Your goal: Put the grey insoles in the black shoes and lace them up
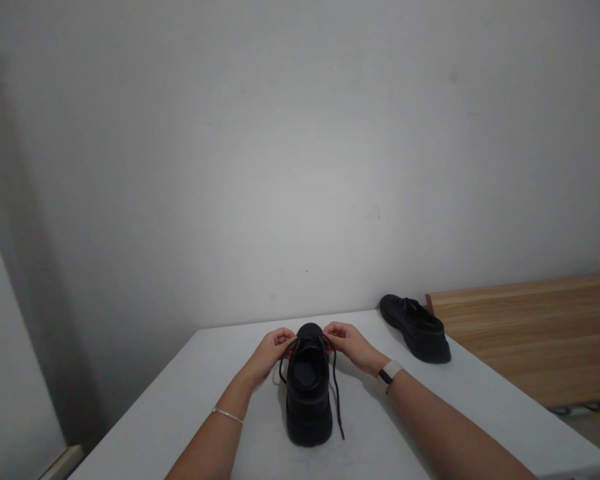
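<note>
From where I'm standing, a person is leaning both forearms in over a white table [205, 387], and a black shoe [309, 417] is sitting upright near the middle of it, its heel facing the person and its toe pointing at the grey wall [300, 167]. The left hand [274, 348] is pinching the black lace [337, 393] on the left side of the shoe, up by the toe end, where a stretch of it is curving down beside the opening. The right hand [349, 343] is grasping the lace on the other side with its fingertips, and a loose end is hanging past the shoe and trailing onto the tabletop near the heel. The two hands are flanking the shoe at about the same level. A thin bracelet [227, 415] is circling the left wrist, and a pale band with a dark part [389, 375] is wrapping the right one. Well off to the right, a second black shoe [417, 330] is resting at an angle by the table's far corner, and beyond the edge a wood-grained panel [525, 340] is standing against the wall.
</note>
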`<state>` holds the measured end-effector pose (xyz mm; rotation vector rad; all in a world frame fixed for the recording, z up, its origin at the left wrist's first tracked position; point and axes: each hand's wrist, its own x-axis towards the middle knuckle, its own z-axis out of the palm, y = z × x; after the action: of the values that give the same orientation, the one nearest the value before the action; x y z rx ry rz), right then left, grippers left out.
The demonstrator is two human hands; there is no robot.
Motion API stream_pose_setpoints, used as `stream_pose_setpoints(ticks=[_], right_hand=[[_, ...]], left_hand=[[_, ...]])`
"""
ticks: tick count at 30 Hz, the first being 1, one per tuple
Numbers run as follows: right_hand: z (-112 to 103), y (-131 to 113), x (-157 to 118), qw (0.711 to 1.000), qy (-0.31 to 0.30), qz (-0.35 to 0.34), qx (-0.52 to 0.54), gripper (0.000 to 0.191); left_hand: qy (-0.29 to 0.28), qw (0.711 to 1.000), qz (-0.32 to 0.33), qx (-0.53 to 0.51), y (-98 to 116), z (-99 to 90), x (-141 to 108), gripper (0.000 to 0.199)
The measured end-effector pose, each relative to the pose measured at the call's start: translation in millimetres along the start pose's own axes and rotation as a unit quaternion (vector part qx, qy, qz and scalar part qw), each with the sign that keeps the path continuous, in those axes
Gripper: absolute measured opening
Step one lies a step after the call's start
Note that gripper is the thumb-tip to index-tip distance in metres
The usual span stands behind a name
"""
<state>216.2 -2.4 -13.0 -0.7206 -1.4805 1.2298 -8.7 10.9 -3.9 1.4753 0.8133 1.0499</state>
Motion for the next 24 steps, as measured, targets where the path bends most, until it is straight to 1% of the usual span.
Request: stream_pose_setpoints(ticks=[4,9,15,17,21,22,24], right_hand=[[3.2,-2.4,0.2,1.0,0.011,-0.004,-0.007,0.034],[7.3,-3.5,0.9,0.999,0.022,-0.013,-0.025,0.034],[8.7,-3.7,2.0,0.998,0.039,-0.03,-0.05,0.037],[7.0,-2.7,1.8,0.999,0.031,-0.013,-0.04,0.038],[2.1,-1.5,-0.3,0.999,0.001,0.037,-0.01,0.037],[1.2,-1.6,-0.9,0.999,-0.005,0.043,-0.005,0.036],[0.5,-1.8,-1.4,0.999,-0.011,0.044,-0.001,0.036]], left_hand=[[-0.022,1.0,-0.003,0.021,2.1,-1.0,-1.8,0.038],[-0.045,0.997,0.01,0.057,3.3,-1.5,-2.2,0.039],[-0.011,0.996,0.045,0.074,4.0,0.0,-0.4,0.04],[-0.013,0.996,0.045,0.075,4.0,-1.8,-0.7,0.04],[-0.047,0.994,0.028,0.089,5.2,-5.8,-2.8,0.038],[-0.053,0.994,0.031,0.093,5.4,-6.1,-3.1,0.037],[-0.045,0.993,0.048,0.099,5.0,-5.8,-2.9,0.036]])
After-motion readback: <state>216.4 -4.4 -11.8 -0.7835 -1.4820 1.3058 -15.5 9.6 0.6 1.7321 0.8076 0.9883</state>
